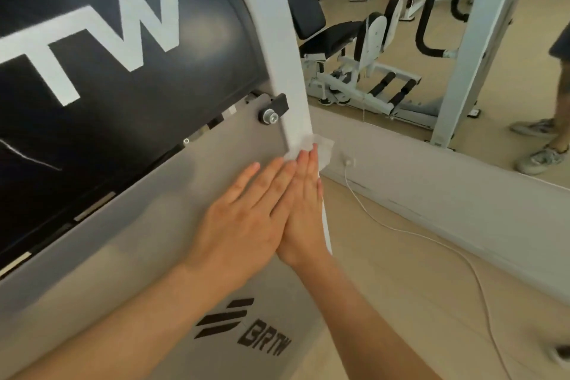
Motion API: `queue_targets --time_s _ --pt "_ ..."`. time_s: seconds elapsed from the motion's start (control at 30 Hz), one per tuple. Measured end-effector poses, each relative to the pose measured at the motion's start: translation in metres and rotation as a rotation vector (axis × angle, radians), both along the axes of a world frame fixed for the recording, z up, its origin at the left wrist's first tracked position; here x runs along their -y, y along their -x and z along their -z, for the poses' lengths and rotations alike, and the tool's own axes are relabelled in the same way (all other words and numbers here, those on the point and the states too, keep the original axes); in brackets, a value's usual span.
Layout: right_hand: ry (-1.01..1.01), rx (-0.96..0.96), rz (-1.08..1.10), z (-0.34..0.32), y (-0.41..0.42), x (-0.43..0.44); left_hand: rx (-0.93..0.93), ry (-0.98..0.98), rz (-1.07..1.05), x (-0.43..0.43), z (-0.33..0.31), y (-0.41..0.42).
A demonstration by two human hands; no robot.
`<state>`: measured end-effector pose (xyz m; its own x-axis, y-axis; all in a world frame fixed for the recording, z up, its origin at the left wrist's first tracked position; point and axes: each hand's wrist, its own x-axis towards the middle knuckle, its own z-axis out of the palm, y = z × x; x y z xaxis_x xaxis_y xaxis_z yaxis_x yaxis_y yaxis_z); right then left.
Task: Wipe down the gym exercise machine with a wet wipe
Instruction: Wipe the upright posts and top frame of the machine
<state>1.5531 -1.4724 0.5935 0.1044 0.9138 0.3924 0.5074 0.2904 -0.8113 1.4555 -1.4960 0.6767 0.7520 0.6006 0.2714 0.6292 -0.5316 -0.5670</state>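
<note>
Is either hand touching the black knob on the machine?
No, the left hand and right hand lie flat on the machine, well below the knob.

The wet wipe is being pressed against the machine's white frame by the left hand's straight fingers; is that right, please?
Not quite: the head view shows the right hand, not the left hand, pressing the wet wipe against the white frame with straight fingers.
</note>
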Motion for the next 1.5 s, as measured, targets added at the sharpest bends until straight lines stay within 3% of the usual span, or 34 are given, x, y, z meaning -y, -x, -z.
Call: queue_targets --time_s 0.2,0.33,0.5,0.6,0.83,0.97,1.1,1.2,1.4,1.5 --pt "0.091 -0.271 -0.043 0.028 -0.026 -0.031 0.020 -0.019 -0.094 -0.003 0.012 -0.008" --pt "0.248 -0.256 -0.172 0.066 -0.040 -0.023 -0.069 -0.067 -0.120 -0.017 0.016 -0.028" --pt "0.073 -0.233 -0.438 0.037 -0.039 -0.008 -0.162 -0.041 -0.159 -0.025 0.016 -0.054" --pt "-0.076 -0.077 -0.452 0.027 -0.054 -0.001 -0.179 0.002 -0.191 -0.015 0.013 -0.046" --pt "-0.152 -0.137 -0.418 -0.004 -0.064 0.000 -0.216 -0.170 -0.275 -0.002 -0.009 -0.027" --pt "-0.212 -0.097 -0.376 -0.021 -0.048 -0.003 -0.325 -0.168 -0.359 0.027 -0.018 0.004" --pt "-0.338 0.013 -0.318 -0.018 -0.045 -0.005 -0.267 -0.118 -0.435 0.056 -0.019 0.022" --pt "-0.289 -0.019 -0.396 -0.011 -0.037 0.001 -0.171 -0.127 -0.436 0.060 -0.011 0.016" --pt "-0.369 0.102 -0.669 -0.005 -0.009 0.029 0.085 -0.004 -0.126 0.052 -0.012 0.012" --pt "-0.303 0.126 -0.665 -0.018 -0.016 0.025 0.061 -0.060 -0.180 0.057 0.004 0.030"
